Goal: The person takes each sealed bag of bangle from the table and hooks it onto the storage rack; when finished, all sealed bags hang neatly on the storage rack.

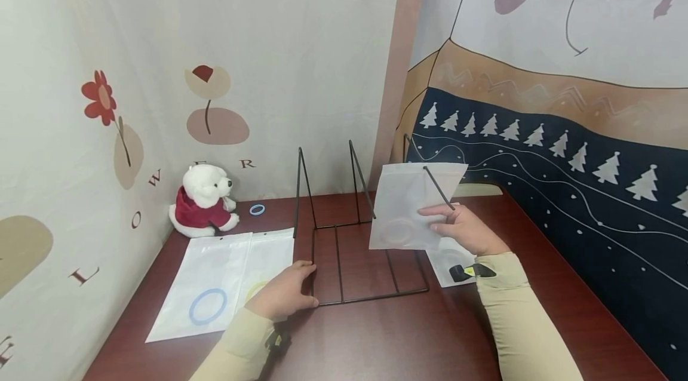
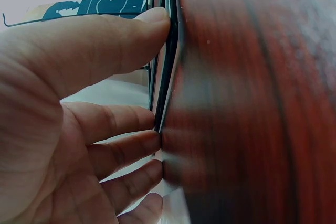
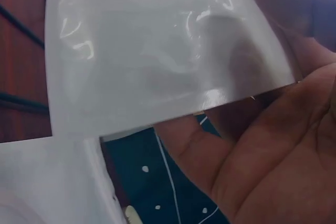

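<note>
A black wire rack [image 1: 371, 299] with upright bent prongs stands on the reddish-brown table. My left hand [image 1: 287, 290] is at its front left corner; in the left wrist view the thumb [image 2: 142, 30] and fingertips touch the wire, fingers spread. On the right, my right hand [image 1: 470, 229] holds a translucent white zip bag [image 1: 400, 208] by its side, thumb on one face and fingers on the other. A faint pinkish ring shows inside. A wire prong [image 1: 438, 187] meets the bag's top edge; whether it passes through the hole I cannot tell.
Left of the rack lie two flat zip bags, one with a blue ring [image 1: 208, 307], the other with a yellow ring [image 1: 255, 290]. Another white bag [image 1: 446, 264] lies below the right hand. A plush bear [image 1: 204, 202] and small blue ring [image 1: 257, 209] are at the back left.
</note>
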Tool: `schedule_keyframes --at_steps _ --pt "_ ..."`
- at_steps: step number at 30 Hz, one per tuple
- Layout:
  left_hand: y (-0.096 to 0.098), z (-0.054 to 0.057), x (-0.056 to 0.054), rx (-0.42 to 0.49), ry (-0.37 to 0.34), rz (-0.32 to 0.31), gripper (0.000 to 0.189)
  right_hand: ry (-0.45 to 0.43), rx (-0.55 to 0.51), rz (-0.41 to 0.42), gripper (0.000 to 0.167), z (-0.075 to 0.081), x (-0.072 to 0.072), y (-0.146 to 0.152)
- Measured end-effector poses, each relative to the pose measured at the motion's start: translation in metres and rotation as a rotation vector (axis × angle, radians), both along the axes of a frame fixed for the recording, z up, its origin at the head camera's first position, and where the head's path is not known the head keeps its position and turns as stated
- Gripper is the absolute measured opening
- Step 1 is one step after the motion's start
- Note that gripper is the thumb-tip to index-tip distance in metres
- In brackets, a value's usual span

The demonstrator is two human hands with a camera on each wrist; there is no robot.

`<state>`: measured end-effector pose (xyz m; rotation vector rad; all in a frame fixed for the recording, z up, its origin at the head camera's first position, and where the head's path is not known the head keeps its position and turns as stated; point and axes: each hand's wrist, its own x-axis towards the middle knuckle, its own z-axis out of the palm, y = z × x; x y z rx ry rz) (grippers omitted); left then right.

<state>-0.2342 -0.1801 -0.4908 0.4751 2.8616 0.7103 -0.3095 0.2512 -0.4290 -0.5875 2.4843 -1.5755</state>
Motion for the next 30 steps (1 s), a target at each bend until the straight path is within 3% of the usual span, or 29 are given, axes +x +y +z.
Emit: schedule_keyframes --at_steps 7,15,30 --pt "-0.0003 -0.0018 -0.0011 0.002 -0.002 -0.002 0.081 -0.001 0.067 0.064 0.04 -0.0071 -0.0031 0.0013" --pt "-0.0005 -0.0029 -0.0018 -0.01 0.001 -0.001 0.081 0.022 0.072 0.114 0.044 -0.0085 -0.0055 0.0032" --pt "-0.0002 -0.0025 -0.0009 -0.006 -0.007 0.006 0.081 -0.069 0.028 -0.056 0.046 -0.0073 -0.0014 -0.0015"
